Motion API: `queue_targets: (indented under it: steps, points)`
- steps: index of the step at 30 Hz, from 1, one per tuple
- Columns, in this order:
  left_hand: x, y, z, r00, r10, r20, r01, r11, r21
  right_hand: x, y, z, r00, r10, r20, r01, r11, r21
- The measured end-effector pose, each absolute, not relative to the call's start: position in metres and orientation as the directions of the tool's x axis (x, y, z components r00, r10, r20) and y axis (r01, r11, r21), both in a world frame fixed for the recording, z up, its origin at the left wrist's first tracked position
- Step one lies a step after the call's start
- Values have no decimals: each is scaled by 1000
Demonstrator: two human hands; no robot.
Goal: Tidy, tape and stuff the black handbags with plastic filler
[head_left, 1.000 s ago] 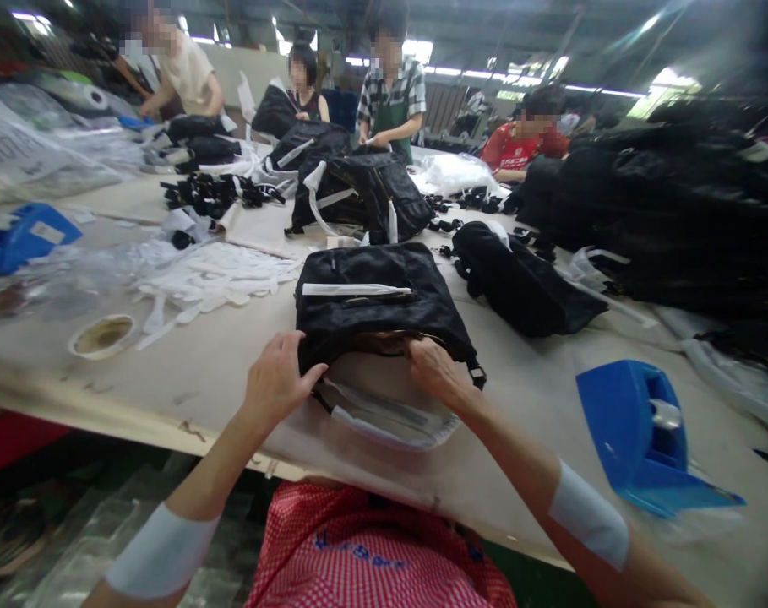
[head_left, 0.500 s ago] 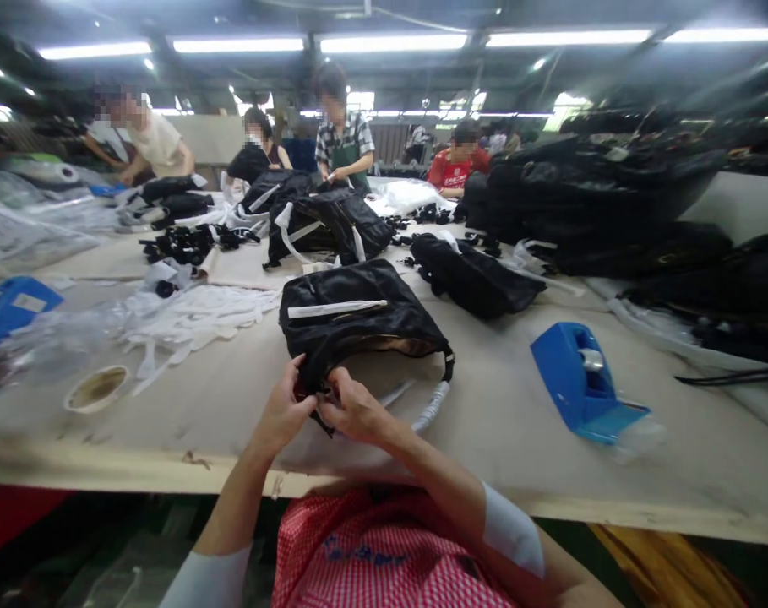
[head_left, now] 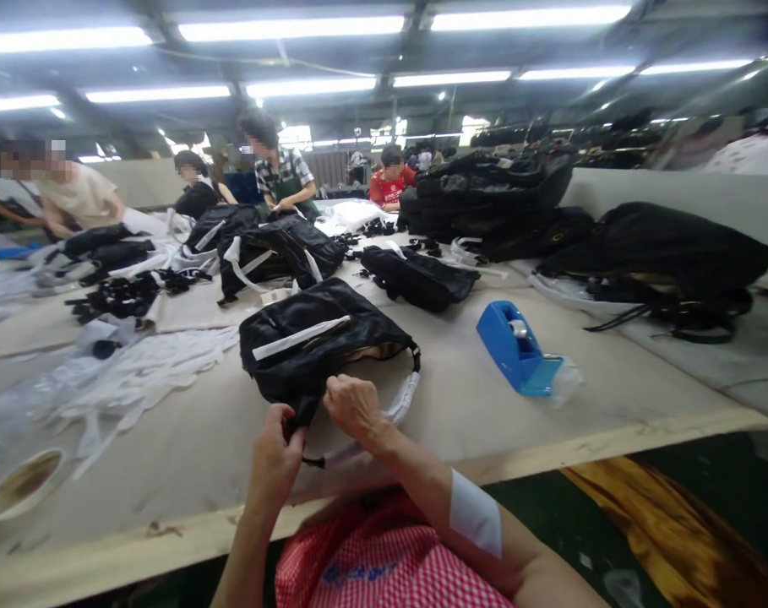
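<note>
A black shoulder bag (head_left: 307, 333) lies on the table in front of me, with a white strip along its zip. Its strap (head_left: 405, 397), wrapped in clear plastic, curves round on the right. My left hand (head_left: 277, 460) pinches the bag's near corner between thumb and fingers. Beside it, my right hand (head_left: 356, 409) is closed, fingers curled at the edge of the bag's opening; what lies under those fingertips is hidden. A short black end pokes out below the corner, between my wrists.
To the right stands a blue tape dispenser (head_left: 516, 348). White strips (head_left: 161, 371) and a tape roll (head_left: 22, 485) lie on the left. More black bags (head_left: 282, 249) are behind, with a large pile (head_left: 485, 203) at back right. Several co-workers stand or sit across the table.
My view has swung to the right, so things sit further left. My right hand has drawn a little apart from my left, its fingers now curled at the bag's edge.
</note>
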State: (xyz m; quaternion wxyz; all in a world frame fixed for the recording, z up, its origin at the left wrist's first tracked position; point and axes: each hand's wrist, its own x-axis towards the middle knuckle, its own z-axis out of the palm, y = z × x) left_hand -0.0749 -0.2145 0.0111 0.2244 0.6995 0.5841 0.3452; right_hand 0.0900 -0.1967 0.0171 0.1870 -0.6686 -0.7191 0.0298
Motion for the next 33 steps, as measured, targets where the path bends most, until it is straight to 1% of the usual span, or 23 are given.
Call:
queue_targets:
  steps: [3, 6, 8, 10, 12, 14, 16, 17, 18, 19, 20, 21, 22, 23, 24, 25, 28, 29, 31, 33]
  points:
    - [-72, -218, 10, 108, 974, 197, 681, -217, 700, 119, -180, 15, 148, 967, 209, 947, -77, -311]
    - [-76, -220, 0, 114, 986, 121, 687, -166, 707, 159, -168, 14, 311, 931, 192, 924, -248, -292]
    - [-79, -222, -8, 112, 990, 86, 701, -140, 699, 187, -164, 13, 378, 902, 209, 909, -318, -271]
    - [-78, -228, -13, 143, 987, 73, 750, -156, 642, 209, -163, 14, 420, 878, 229, 898, -365, -246]
    - [-70, -235, -7, 221, 975, 40, 837, -210, 505, 223, -164, 13, 448, 865, 226, 888, -401, -225]
    - [-52, -238, 8, 287, 958, 17, 916, -279, 289, 229, -168, 11, 456, 868, 198, 883, -412, -226]
    - [-22, -227, 28, 365, 928, 78, 925, -371, 77, 229, -173, 7, 454, 878, 154, 876, -408, -257]
    - [-3, -215, 37, 434, 890, 136, 898, -439, 6, 227, -176, 5, 458, 879, 135, 869, -411, -277]
    - [18, -200, 45, 537, 824, 180, 841, -540, -37, 225, -178, 3, 465, 877, 119, 861, -417, -292]
    - [40, -181, 51, 642, 736, 214, 760, -649, -47, 223, -181, 0, 476, 873, 108, 852, -427, -302]
    - [63, -161, 54, 741, 632, 227, 654, -756, -28, 222, -183, -3, 489, 866, 103, 843, -440, -310]
    - [84, -142, 55, 831, 516, 206, 527, -850, 6, 221, -185, -5, 498, 861, 103, 836, -446, -320]
    - [104, -124, 54, 902, 413, 127, 411, -911, 39, 221, -187, -8, 501, 859, 107, 832, -443, -335]
    - [119, -111, 52, 943, 331, 39, 328, -942, 67, 221, -189, -10, 499, 859, 113, 829, -435, -352]
    - [131, -102, 49, 959, 283, -12, 283, -956, 77, 222, -191, -13, 494, 862, 116, 827, -425, -367]
    - [139, -97, 45, 963, 269, -21, 270, -961, 63, 224, -193, -15, 492, 863, 116, 825, -419, -379]
    - [141, -102, 30, 951, 287, 119, 296, -953, -67, 229, -197, -22, 525, 844, 109, 803, -448, -392]
    - [139, -105, 24, 946, 292, 142, 308, -945, -110, 231, -198, -23, 538, 836, 107, 794, -461, -396]
    - [136, -111, 13, 938, 327, 114, 343, -922, -178, 233, -200, -25, 546, 831, 108, 788, -465, -404]
    - [139, -112, 4, 916, 394, 72, 400, -890, -217, 233, -200, -25, 529, 843, 98, 798, -454, -397]
